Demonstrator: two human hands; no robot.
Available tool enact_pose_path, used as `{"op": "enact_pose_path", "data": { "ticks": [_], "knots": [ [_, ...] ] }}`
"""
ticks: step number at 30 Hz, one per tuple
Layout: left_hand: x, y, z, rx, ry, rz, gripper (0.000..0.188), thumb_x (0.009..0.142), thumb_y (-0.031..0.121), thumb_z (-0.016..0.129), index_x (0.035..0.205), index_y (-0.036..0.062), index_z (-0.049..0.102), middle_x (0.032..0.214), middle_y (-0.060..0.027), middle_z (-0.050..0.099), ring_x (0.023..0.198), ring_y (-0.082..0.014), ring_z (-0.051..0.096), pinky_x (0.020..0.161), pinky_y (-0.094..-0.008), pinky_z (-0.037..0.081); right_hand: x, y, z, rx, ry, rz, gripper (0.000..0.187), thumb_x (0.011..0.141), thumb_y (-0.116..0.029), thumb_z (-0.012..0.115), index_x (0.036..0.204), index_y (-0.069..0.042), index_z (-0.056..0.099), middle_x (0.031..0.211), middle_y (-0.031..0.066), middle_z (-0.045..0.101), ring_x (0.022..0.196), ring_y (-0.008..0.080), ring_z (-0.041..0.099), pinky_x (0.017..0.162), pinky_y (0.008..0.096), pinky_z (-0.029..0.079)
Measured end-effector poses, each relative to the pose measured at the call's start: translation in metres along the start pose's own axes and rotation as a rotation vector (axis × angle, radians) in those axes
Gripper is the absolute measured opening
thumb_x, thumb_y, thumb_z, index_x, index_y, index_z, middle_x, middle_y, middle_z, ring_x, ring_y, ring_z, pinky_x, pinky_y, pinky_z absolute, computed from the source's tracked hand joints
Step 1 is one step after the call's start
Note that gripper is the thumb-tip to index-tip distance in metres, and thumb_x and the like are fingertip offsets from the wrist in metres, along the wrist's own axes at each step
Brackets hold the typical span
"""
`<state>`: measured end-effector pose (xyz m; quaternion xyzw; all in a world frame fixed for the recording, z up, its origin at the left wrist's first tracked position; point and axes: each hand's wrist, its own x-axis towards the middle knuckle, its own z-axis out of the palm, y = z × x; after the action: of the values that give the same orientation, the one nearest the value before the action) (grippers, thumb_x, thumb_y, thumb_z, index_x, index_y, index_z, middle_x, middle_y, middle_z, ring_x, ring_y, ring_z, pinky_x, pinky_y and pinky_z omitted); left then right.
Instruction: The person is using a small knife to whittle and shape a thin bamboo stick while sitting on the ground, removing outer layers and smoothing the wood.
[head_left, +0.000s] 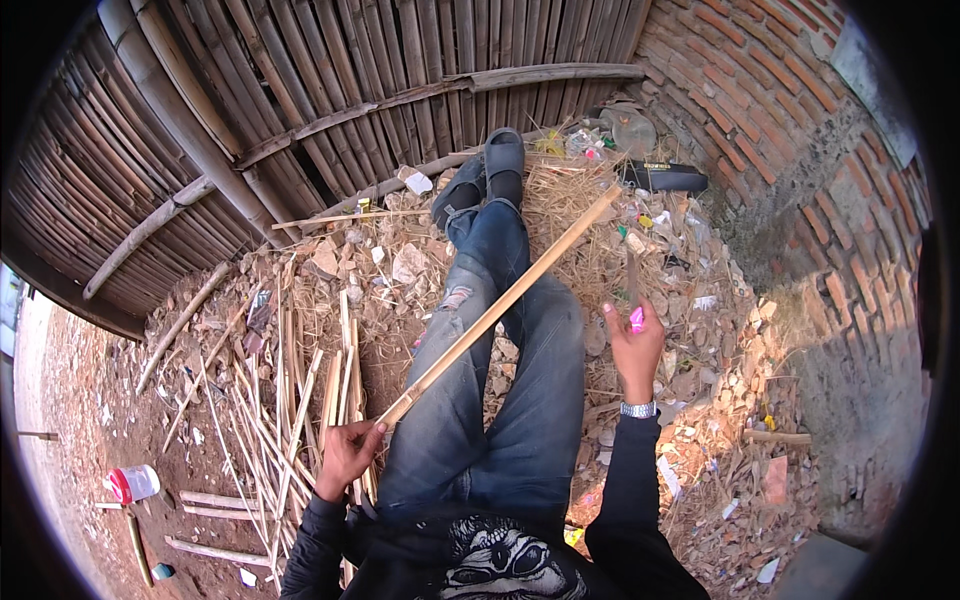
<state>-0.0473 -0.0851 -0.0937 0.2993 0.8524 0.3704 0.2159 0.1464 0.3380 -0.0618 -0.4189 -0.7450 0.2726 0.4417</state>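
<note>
My left hand [350, 455] is closed round the near end of a long split bamboo strip [505, 302]. The strip slants up and to the right across my jeans, its far end beyond my knees. On the right, my right hand [637, 345] grips a knife [632, 275] by its pink handle, with the narrow dark blade pointing away from me. Blade and strip are apart. My legs [480, 400] stretch forward, crossed at the feet, in dark slip-on sandals [504, 160]. Beside my left arm lies a loose heap of bamboo strips [290, 410].
A slatted bamboo wall [400, 60] stands ahead and a brick wall [760, 90] to the right. Rubble, straw and litter cover the ground. A dark box-like object [665, 177] lies near the corner. At the left are a red-and-white container [134, 484] and short sticks [215, 550].
</note>
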Motion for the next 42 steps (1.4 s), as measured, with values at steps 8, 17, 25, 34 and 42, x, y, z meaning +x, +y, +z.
{"op": "enact_pose_path", "data": {
  "ticks": [8,17,25,34,42],
  "knots": [
    [0.001,0.009,0.004,-0.032,0.034,0.018,0.038,0.101,0.029,0.071,0.080,-0.0020,0.074,0.058,-0.0099,0.062,0.051,-0.0155,0.057,0.053,-0.0344,0.045,-0.049,-0.040,0.104,0.023,-0.247,0.039,0.059,0.079,-0.049,0.090,0.082,-0.003,0.054,0.064,0.0115,0.056,0.057,0.0303,0.058,0.056,0.0452,0.045],
    [0.003,0.001,0.000,-0.046,-0.009,-0.034,0.037,0.101,0.031,0.071,0.083,-0.0018,0.075,0.057,-0.0085,0.062,0.052,-0.0135,0.059,0.054,-0.0326,0.046,-0.052,-0.034,0.092,0.006,-0.331,-0.005,0.041,0.102,-0.042,0.066,0.094,-0.003,0.056,0.069,0.0185,0.063,0.067,0.0434,0.064,0.063,0.0523,0.048],
    [0.014,0.003,0.003,0.064,0.023,0.041,0.032,0.100,0.030,0.073,0.093,-0.0002,0.078,0.055,-0.0107,0.057,0.051,-0.0113,0.053,0.051,-0.0330,0.043,-0.001,-0.012,0.100,-0.232,-0.300,-0.057,0.037,0.108,-0.035,0.054,0.089,-0.004,0.060,0.073,0.0252,0.067,0.072,0.0494,0.066,0.063,0.0592,0.048],
    [0.016,0.000,0.014,0.030,0.064,0.027,0.032,0.098,0.030,0.075,0.108,-0.0002,0.080,0.057,-0.0125,0.059,0.051,-0.0115,0.054,0.050,-0.0341,0.044,-0.056,-0.030,0.107,-0.108,-0.466,-0.060,0.029,0.107,-0.032,0.057,0.093,-0.007,0.058,0.068,0.0246,0.065,0.069,0.0511,0.064,0.059,0.0626,0.046],
    [0.021,0.005,0.027,0.025,0.068,-0.005,0.035,0.098,0.035,0.075,0.107,0.0010,0.081,0.058,-0.0155,0.061,0.049,-0.0162,0.056,0.052,-0.0359,0.046,-0.084,-0.035,0.102,-0.059,-0.475,-0.063,0.031,0.107,-0.031,0.057,0.090,-0.005,0.056,0.065,0.0234,0.064,0.065,0.0501,0.063,0.056,0.0616,0.045]
  ]
}}
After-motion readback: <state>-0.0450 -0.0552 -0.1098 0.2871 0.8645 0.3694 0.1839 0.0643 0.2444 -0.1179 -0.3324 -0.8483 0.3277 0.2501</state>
